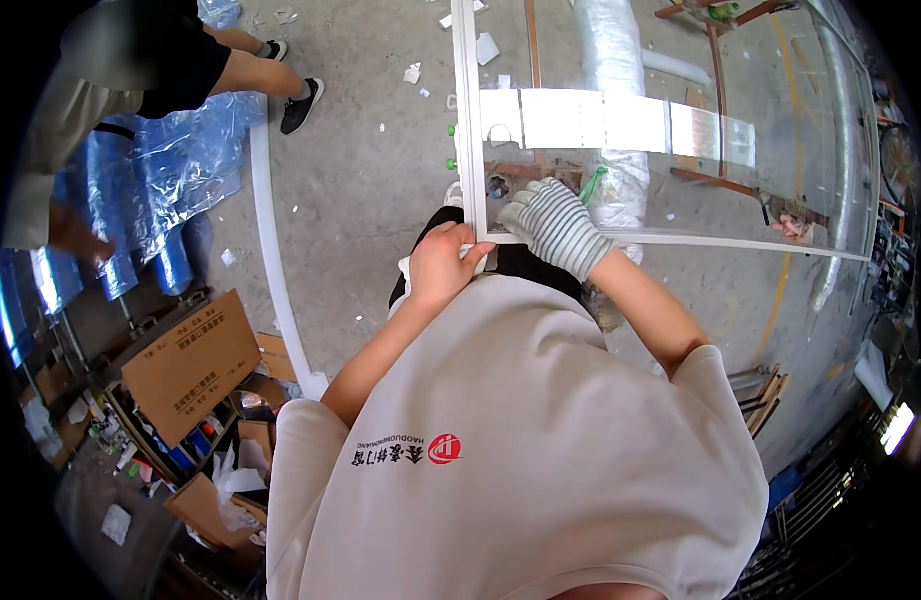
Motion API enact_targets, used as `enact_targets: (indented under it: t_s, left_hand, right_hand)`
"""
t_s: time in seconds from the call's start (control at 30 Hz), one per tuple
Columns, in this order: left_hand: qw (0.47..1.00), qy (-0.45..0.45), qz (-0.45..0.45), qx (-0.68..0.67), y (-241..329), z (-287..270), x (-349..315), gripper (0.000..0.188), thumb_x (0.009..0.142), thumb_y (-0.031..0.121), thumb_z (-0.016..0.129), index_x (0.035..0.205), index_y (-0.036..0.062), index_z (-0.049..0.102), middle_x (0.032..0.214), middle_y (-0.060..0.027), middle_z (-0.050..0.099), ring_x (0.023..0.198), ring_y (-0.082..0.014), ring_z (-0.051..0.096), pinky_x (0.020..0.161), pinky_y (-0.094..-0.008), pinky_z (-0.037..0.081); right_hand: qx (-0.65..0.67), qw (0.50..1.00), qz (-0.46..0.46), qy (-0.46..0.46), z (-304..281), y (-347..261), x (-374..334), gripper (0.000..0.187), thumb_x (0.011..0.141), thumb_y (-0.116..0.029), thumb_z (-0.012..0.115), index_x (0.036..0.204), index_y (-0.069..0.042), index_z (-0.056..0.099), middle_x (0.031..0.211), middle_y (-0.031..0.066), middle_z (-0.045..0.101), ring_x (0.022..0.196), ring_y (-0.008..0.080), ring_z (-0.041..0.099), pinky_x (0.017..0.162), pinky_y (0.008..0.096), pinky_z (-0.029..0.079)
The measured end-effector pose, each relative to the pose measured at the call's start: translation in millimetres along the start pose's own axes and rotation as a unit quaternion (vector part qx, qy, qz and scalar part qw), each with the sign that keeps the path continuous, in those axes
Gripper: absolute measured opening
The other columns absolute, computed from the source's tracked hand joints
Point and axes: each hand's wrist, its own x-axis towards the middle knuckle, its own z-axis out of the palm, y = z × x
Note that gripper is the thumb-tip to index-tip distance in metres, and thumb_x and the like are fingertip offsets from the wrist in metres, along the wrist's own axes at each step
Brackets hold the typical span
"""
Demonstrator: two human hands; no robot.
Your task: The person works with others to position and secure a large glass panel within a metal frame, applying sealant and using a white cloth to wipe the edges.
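Observation:
A glass panel in a white window frame (467, 110) stands in front of me, its near corner at my waist. My bare left hand (443, 265) is closed at that corner, thumb and fingers pinched against the frame. A bit of white material shows beside its fingers, too small to name. On my right hand (560, 225) is a grey-and-white striped knit glove. It lies over the frame's near bar just right of the corner, with its fingers curled in; what they grip, if anything, is hidden. Green knobs (451, 131) sit along the frame's left side.
At the upper left a co-worker's legs (255, 75) and hand (78, 238) show beside blue plastic-wrapped stock (195, 150). A long white strip (270, 230) lies on the littered concrete floor. Cardboard boxes (192, 365) stand lower left. A plastic-wrapped roll (615, 50) lies beyond the glass.

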Motion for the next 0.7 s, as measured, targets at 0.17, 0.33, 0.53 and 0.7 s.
enact_targets:
  t_s: [0.17, 0.33, 0.53, 0.7]
  left_hand:
    - [1.0, 0.014, 0.002, -0.01, -4.7, 2.5, -1.7, 0.025, 0.077, 0.027, 0.064, 0.068, 0.0044, 0.059, 0.067, -0.0101, 0.053, 0.065, -0.03, 0.055, 0.055, -0.0406, 0.042]
    - [0.999, 0.048, 0.006, -0.003, -14.2, -0.5, -4.4, 0.012, 0.081, 0.019, 0.058, 0.084, 0.0075, 0.06, 0.07, -0.0116, 0.053, 0.064, -0.0302, 0.054, 0.054, -0.0414, 0.043]
    - [0.952, -0.054, 0.199, 0.228, 3.3, -14.0, -14.3, 0.068, 0.068, 0.009, 0.056, 0.132, 0.0282, 0.041, 0.076, -0.0047, 0.042, 0.059, -0.0195, 0.049, 0.049, -0.0317, 0.045]
    - [0.917, -0.046, 0.207, 0.339, 10.8, -11.9, -26.0, 0.067, 0.07, 0.012, 0.056, 0.133, 0.0243, 0.039, 0.073, -0.0037, 0.046, 0.063, -0.0177, 0.051, 0.052, -0.0307, 0.046]
  right_hand:
    - [0.213, 0.975, 0.007, 0.06, -9.3, 19.6, -5.1, 0.014, 0.076, -0.016, 0.059, 0.086, -0.008, 0.063, 0.082, 0.0081, 0.06, 0.079, 0.0271, 0.055, 0.073, 0.0377, 0.043]
    - [0.259, 0.95, 0.122, 0.122, -13.4, 18.4, -20.3, 0.014, 0.077, -0.017, 0.06, 0.086, -0.007, 0.064, 0.079, 0.0107, 0.062, 0.08, 0.028, 0.057, 0.076, 0.0379, 0.043]
    - [0.272, 0.939, 0.162, 0.137, -11.6, 10.2, -26.9, 0.014, 0.077, -0.015, 0.06, 0.088, -0.007, 0.064, 0.083, 0.0107, 0.063, 0.08, 0.0271, 0.057, 0.077, 0.0368, 0.043]
    - [0.305, 0.927, 0.18, 0.125, -6.6, 13.2, -26.4, 0.014, 0.078, -0.014, 0.059, 0.088, -0.006, 0.065, 0.084, 0.0117, 0.063, 0.082, 0.0268, 0.058, 0.079, 0.0366, 0.044]
